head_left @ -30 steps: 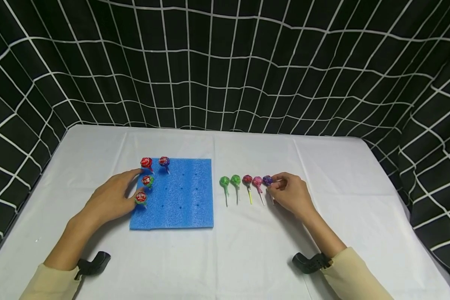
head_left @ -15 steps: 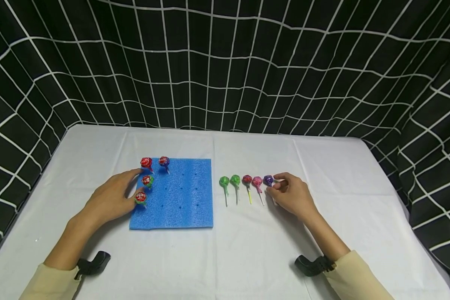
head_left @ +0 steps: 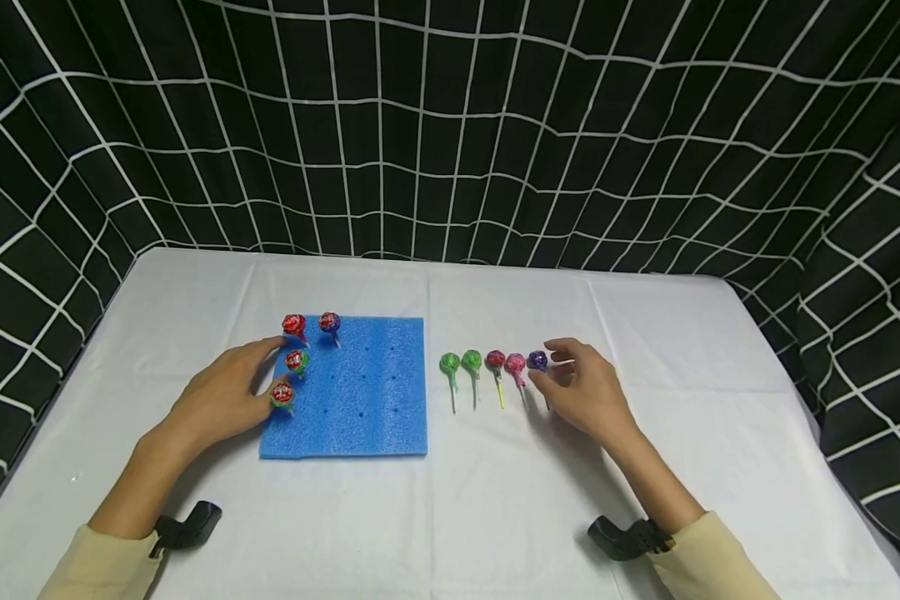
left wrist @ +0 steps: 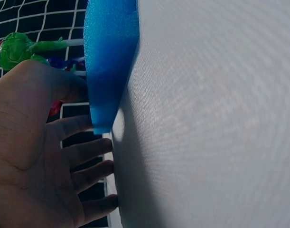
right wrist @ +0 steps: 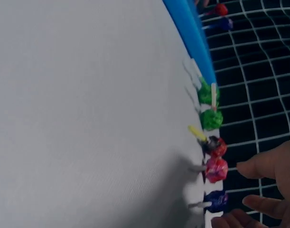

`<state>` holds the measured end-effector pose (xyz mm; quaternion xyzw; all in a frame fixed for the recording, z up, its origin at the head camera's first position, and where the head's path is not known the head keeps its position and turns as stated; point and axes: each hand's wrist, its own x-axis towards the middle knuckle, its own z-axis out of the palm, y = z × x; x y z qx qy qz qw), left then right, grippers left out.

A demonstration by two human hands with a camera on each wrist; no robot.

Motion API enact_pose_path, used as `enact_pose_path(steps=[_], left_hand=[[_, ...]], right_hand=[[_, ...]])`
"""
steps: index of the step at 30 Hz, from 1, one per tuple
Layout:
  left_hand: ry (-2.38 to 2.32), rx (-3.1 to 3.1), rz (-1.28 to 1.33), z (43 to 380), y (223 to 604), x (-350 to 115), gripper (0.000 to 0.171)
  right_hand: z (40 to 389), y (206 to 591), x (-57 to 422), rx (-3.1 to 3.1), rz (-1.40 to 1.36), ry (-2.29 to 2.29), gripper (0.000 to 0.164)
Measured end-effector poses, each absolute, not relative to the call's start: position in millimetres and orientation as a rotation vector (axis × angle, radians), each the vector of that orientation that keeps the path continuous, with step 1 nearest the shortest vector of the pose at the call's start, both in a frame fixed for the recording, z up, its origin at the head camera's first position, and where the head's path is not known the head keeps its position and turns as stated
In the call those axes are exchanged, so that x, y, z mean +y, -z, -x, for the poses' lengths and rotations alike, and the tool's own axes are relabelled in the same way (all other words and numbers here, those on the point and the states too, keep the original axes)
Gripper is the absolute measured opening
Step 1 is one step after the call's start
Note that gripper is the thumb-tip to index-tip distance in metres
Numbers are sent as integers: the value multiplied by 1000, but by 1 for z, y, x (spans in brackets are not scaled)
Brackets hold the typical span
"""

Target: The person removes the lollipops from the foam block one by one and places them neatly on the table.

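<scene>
A blue foam board [head_left: 367, 392] with rows of small holes lies on the table. My left hand [head_left: 221, 396] rests at its left edge, fingers extended, thumb on the board beside a red-and-green lollipop [head_left: 282, 394]. Another red-and-green lollipop [head_left: 296, 361], a red one [head_left: 294, 325] and a red-and-blue one [head_left: 329, 322] stand in the board. Right of it, several lollipops lie in a row: two green, then red [head_left: 496, 359], pink [head_left: 515, 363] and purple [head_left: 537, 360]. My right hand [head_left: 585, 392] hovers by the purple lollipop, thumb and fingers apart, touching none in the right wrist view.
The white-covered table [head_left: 345, 525] has a black grid-patterned cloth [head_left: 435, 133] hanging behind and at both sides. Several holes in the board's middle and right hold no stick. Each wrist wears a black camera mount.
My right thumb and fingers have come off the purple lollipop and spread apart, the hand lifting slightly. The purple lollipop lies at the row's right end. My left hand stays put.
</scene>
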<state>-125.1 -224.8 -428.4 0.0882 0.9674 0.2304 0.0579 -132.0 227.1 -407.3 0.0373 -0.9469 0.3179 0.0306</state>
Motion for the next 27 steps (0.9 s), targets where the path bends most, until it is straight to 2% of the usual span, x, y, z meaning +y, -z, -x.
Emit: enact_pose_path(steps=[17, 27], left_hand=[[-690, 2943, -302, 126, 427, -224, 64], [-691, 2940, -301, 125, 428, -225, 66]], right_hand=[[131, 418, 198, -2593, -302, -1289, 34], [121, 419, 166, -2553, -562, -1310, 36]])
